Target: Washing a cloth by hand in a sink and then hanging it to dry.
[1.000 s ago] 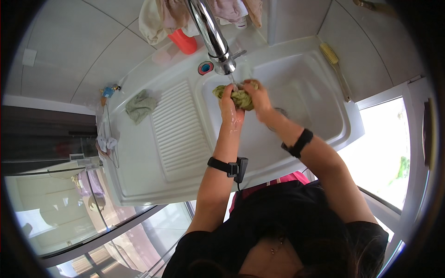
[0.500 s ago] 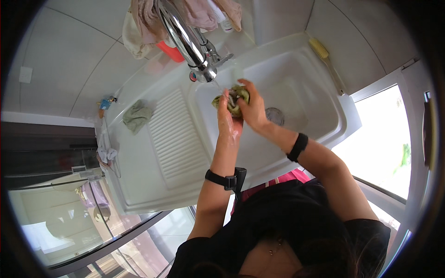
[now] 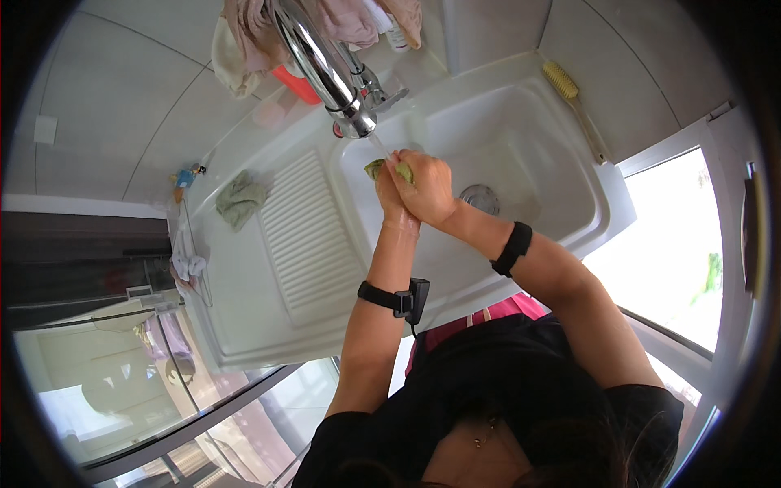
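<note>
Both my hands are clasped around a wet yellow-green cloth (image 3: 377, 168) over the white sink basin (image 3: 521, 138). My left hand (image 3: 390, 191) presses it from the left and my right hand (image 3: 427, 185) wraps over it from the right. The cloth sits right under the spout of the chrome tap (image 3: 321, 69), where a thin stream of water runs onto it. Only a small corner of the cloth shows between my fingers. Each wrist has a black band.
A ribbed draining board (image 3: 305, 236) lies left of the basin, with a crumpled grey-green cloth (image 3: 240, 202) beyond it. A scrubbing brush (image 3: 573, 102) rests on the far right rim. A drain (image 3: 478, 196) sits in the basin. Pink cloths (image 3: 342, 16) hang behind the tap.
My hands have stayed clasped on the cloth and come in closer under the tap spout. The view has tilted, so the sink sits lower and more to the right.
</note>
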`<state>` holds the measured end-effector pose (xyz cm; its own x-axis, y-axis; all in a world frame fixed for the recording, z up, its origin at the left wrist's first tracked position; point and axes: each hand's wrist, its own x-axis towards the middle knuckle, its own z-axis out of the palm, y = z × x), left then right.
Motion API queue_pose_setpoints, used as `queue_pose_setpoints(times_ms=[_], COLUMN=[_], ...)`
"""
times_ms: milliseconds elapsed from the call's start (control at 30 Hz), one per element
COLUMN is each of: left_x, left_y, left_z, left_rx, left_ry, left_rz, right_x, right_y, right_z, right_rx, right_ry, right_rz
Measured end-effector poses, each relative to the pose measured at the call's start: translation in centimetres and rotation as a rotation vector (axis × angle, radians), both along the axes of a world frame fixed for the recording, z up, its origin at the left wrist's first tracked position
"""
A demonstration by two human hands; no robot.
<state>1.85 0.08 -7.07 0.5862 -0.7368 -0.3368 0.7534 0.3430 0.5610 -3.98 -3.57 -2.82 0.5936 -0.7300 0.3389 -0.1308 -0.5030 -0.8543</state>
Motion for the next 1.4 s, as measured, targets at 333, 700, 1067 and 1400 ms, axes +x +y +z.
queue_pose_setpoints(times_ms=[333, 700, 1067, 1400], left_x=[1.3, -2.2, 2.0, 1.1], left_y=[-0.7, 0.7, 1.2, -0.4], left_z=[1.9, 2.8, -0.4, 0.4], left_rx=[0.101, 0.096, -0.224, -0.307], left_ry=[0.161, 0.109, -0.037, -0.057], left_rz=[0.126, -0.041, -0.275, -0.130], right_x=[0.7, 1.9, -0.6, 1.5], right_y=[-0.7, -4.3, 1.1, -1.3], right_z=[-3.5, -2.0, 0.6, -1.4], right_rx=[0.825, 0.450, -0.264, -0.068], right_ry=[-0.322, 0.037, -0.134, -0.065], right_rz=[-0.094, -0.166, 0.018, -0.174])
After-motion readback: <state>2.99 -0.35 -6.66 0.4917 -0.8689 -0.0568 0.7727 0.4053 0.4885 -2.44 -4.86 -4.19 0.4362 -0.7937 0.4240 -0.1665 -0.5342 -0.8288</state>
